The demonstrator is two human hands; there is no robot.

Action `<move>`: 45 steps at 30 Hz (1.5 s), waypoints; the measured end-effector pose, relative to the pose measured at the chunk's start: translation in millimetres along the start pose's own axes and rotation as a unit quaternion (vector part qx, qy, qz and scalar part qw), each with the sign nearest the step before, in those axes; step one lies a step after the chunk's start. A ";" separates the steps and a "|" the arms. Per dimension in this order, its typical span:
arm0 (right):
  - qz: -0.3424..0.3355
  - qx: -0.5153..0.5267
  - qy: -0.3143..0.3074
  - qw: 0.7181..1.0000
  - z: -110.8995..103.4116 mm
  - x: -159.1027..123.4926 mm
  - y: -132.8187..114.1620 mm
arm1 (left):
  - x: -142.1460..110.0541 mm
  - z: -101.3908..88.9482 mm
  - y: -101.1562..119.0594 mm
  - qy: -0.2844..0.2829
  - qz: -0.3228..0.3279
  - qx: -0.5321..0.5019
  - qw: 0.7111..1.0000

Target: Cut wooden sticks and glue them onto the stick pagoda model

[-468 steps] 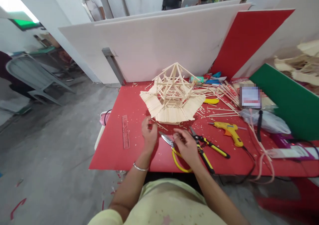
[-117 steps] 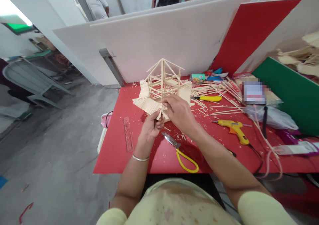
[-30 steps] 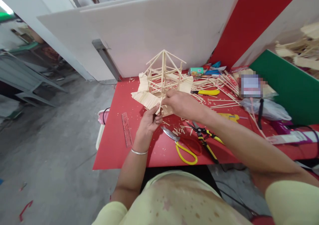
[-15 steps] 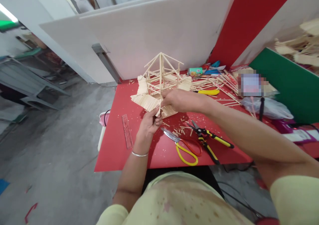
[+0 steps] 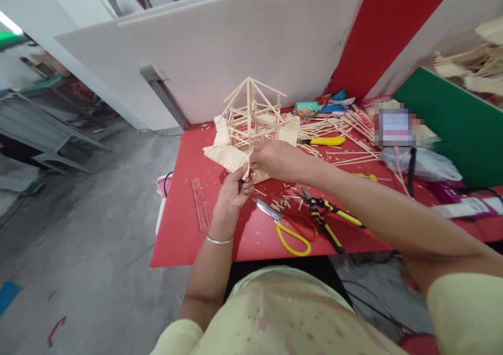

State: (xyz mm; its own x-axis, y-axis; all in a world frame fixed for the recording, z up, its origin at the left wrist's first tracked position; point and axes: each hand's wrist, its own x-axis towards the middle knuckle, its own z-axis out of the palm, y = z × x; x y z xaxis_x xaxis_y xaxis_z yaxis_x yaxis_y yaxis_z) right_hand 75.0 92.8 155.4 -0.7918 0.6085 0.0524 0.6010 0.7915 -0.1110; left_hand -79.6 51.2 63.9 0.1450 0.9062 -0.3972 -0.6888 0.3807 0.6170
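A model building of thin wooden sticks (image 5: 226, 157) stands on the red table (image 5: 173, 229), with a pointed open frame on top and slanted, slatted roof panels around it. My left hand (image 5: 237, 188) is closed, thumb and fingers pinching the near corner of the front roof panel. Just right of it, my right hand (image 5: 275, 160) has its fingers pressed together against the same corner, from above. What lies between the right fingertips is hidden or too small to make out. Scissors (image 5: 280, 223) with red and yellow handles lie close below the hands.
Black-and-yellow cutters (image 5: 324, 213) lie right of the scissors, and a clear ruler (image 5: 199, 204) at the left. Behind my right arm are a yellow-handled knife (image 5: 326, 141), loose sticks (image 5: 314, 130) and a plastic bag (image 5: 422, 165). A white board (image 5: 236, 45) rises along the back.
The view has shifted slightly. Both hands stay at the roof corner; my right hand has turned a little, its fingers drawn closer to the edge.
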 end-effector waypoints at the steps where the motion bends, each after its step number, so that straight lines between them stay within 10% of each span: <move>1: -0.011 -0.003 0.004 1.000 1.9 2.0 2.2 | 0.1 -0.4 -0.1 0.001 0.000 0.001 1.000; 11: 0.010 0.084 0.039 0.996 0.8 -31.1 10.2 | 2.3 -6.1 2.3 -0.009 0.008 0.004 1.000; 15: 0.046 0.181 -0.035 0.982 49.1 -60.4 -22.3 | -1.8 -9.9 -5.5 0.039 0.033 0.023 0.998; 23: 0.260 0.149 0.007 0.954 153.6 -79.2 -82.8 | -36.0 -59.8 -52.2 0.106 0.178 0.279 0.938; 34: 0.293 0.105 -0.044 0.949 117.7 -92.0 -21.3 | -37.6 -69.5 -73.9 0.047 0.200 0.436 0.876; 45: 0.277 0.147 -0.044 0.948 147.9 -73.8 -19.0 | -33.8 -67.1 -76.6 0.051 0.256 0.491 0.831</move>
State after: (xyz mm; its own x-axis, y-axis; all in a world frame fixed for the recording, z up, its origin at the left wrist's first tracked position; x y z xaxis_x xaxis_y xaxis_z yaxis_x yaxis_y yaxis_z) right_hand 105.9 24.5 6.9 -0.3769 0.9092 -0.1771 0.8814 0.2933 -0.3703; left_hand -79.4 -20.9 -15.5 -0.0840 0.9944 0.0645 0.2766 -0.0389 0.9602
